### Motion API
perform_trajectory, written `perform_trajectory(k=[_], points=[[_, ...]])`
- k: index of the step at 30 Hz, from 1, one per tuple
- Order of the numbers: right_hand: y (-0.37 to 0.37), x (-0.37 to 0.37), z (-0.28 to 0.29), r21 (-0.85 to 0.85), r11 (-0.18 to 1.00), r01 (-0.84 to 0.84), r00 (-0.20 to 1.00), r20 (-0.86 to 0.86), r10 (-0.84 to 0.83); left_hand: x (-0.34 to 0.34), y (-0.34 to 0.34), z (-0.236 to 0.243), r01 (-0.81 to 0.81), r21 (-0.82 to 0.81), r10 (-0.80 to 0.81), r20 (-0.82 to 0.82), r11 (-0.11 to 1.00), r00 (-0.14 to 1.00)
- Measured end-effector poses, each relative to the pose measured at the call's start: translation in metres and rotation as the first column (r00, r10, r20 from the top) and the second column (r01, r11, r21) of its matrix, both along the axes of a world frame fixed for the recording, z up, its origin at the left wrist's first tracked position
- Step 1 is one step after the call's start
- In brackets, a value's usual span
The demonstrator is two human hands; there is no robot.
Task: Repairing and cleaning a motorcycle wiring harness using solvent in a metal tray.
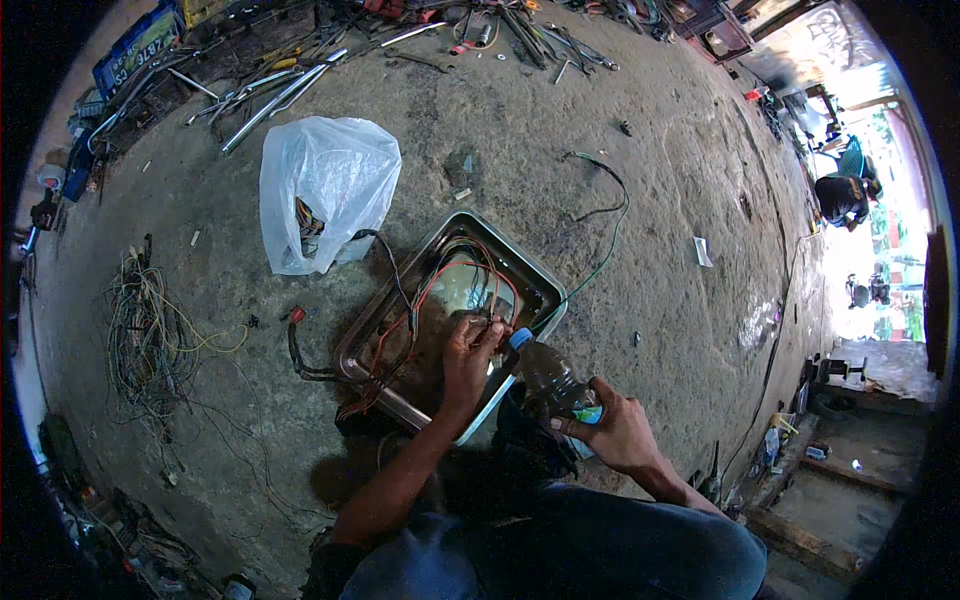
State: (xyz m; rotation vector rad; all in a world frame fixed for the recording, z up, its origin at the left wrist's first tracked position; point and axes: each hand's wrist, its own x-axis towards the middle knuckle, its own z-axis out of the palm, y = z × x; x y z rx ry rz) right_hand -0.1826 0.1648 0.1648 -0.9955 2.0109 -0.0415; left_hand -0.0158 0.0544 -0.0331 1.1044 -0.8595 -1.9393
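In my right hand is a clear plastic bottle with a blue cap and dark liquid inside. It is tilted, with its cap end at the rim of a shallow metal tray. Over the tray, my left hand has its fingers pinched together close to the bottle cap. What they pinch, among thin wires and a slim brownish piece, is too small to make out. A wiring harness with red and black wires lies in the tray, partly hidden by my left hand. Some of its ends hang over the sides.
A white plastic bag stands beyond the tray. Left of it lies a tangled bundle of wires. Wrenches and metal bars are spread along the far side. A person is bent over at the bright opening on the right.
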Motion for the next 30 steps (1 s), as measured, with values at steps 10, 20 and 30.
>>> perform_trajectory(k=[10, 20, 30], points=[[0.001, 0.003, -0.008, -0.035, 0.999, 0.012, 0.998, 0.067, -0.010, 0.009, -0.010, -0.008, 0.102, 0.026, -0.101, -0.044, 0.994, 0.994], [-0.001, 0.003, -0.009, -0.038, 0.999, 0.026, 0.999, 0.033, -0.025, 0.011, -0.021, -0.009, 0.099, 0.080, -0.069, -0.309, 0.992, 0.948], [-0.006, 0.000, 0.001, -0.069, 0.998, -0.013, 1.000, 0.014, 0.014, 0.026, -0.023, -0.016, 0.111, 0.066, -0.088, -0.276, 0.992, 0.957]])
